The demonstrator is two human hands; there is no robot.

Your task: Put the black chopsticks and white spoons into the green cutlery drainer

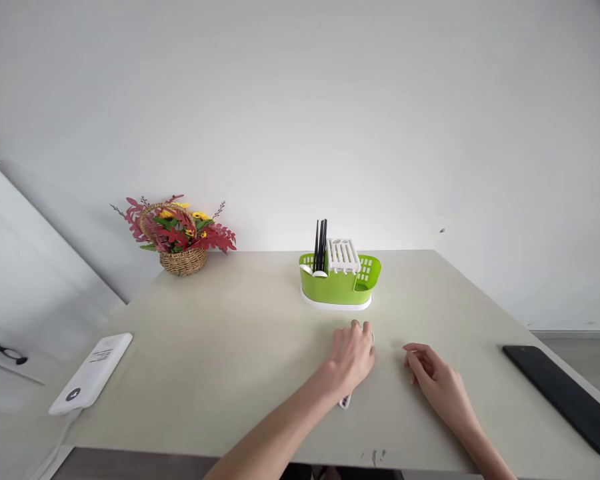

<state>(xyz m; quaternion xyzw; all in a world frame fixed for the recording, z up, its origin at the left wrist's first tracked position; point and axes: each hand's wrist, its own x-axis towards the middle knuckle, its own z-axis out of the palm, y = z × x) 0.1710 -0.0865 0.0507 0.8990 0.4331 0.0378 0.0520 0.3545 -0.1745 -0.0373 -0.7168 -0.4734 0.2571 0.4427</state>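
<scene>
My left hand (353, 353) is closed, knuckles up, over a white spoon in front of the green basket. Below the palm pokes out the spoon's patterned handle end (345, 402), and a bit of white rim shows beside the fingers. The rest of it is hidden. My right hand (433, 380) rests on its side on the table, loosely curled with nothing in it. Ahead stands the green cutlery basket (325, 290) on a white base, holding several black chopsticks (321, 247) and white spoons (320, 274). A white slotted rack (343, 255) sits across its top.
A wicker basket (184, 262) of red and yellow artificial flowers stands at the back left of the table (220, 347). A white power bank (93, 373) with a cable lies at the left edge. At the right edge lies a long black object (563, 393).
</scene>
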